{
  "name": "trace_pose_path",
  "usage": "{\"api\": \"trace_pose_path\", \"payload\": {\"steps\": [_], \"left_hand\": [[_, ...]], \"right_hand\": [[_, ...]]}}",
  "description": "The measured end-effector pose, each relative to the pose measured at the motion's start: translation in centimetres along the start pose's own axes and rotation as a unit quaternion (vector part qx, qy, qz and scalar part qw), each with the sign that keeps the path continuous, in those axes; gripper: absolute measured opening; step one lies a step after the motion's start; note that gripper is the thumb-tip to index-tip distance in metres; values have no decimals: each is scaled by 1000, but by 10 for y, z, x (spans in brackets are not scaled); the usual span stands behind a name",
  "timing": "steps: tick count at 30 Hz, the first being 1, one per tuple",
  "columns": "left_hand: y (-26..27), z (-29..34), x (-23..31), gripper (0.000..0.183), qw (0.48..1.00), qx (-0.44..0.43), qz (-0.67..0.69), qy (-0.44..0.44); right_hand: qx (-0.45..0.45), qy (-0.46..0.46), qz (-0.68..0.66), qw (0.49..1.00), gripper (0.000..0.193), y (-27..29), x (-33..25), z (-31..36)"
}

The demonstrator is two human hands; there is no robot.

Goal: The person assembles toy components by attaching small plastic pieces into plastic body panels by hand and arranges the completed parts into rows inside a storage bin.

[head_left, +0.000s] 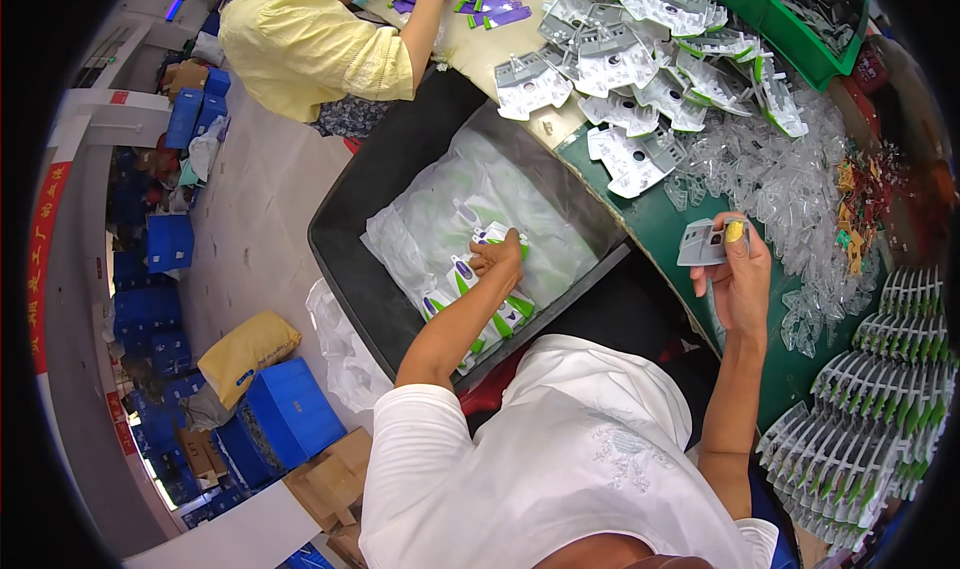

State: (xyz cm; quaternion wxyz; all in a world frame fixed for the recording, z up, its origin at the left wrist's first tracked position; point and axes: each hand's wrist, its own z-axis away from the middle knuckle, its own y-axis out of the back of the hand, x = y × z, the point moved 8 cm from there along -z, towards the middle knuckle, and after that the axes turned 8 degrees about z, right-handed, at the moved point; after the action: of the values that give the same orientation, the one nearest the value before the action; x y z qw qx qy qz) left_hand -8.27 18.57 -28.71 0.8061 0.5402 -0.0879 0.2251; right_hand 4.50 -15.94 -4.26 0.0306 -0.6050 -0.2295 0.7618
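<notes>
My left hand (497,259) reaches down into a large black bin (345,254), its fingers closed on a white-and-green plastic part (492,233). Several similar parts with purple marks (462,275) lie in a row beneath it, on a translucent plastic sheet (420,184). Over the edge of the green worktable my right hand (742,279) pinches a small grey plastic piece (700,243) between thumb and fingers. Something yellow wraps the thumb (734,231).
Grey-and-white shells (615,59) are heaped on the table (640,214), beside clear plastic pieces (770,179) and a green crate (790,29). Stacked parts (870,409) stand at right. A person in yellow (310,49) works at far left; blue boxes (295,414) stand on the floor.
</notes>
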Motion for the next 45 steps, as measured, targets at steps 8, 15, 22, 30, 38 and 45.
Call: {"api": "trace_pose_path", "payload": {"steps": [8,15,22,30,38,45], "left_hand": [[14,-14,-4,98,996,-83,16,-30],[20,9,-12,99,994,-83,54,-52],[-5,13,-3,95,981,185,-49,29],[33,-16,3,91,995,-46,66,-60],[97,171,49,84,591,-748,300,11],[104,272,63,97,408,-868,283,-16]], "right_hand": [[56,10,114,992,26,8,0,7],[44,-15,123,991,23,-7,12,2],[30,-39,133,990,22,-13,24,12],[81,-49,91,991,21,-1,35,20],[70,10,108,992,17,-34,29,12],[50,91,164,981,13,-48,13,15]]}}
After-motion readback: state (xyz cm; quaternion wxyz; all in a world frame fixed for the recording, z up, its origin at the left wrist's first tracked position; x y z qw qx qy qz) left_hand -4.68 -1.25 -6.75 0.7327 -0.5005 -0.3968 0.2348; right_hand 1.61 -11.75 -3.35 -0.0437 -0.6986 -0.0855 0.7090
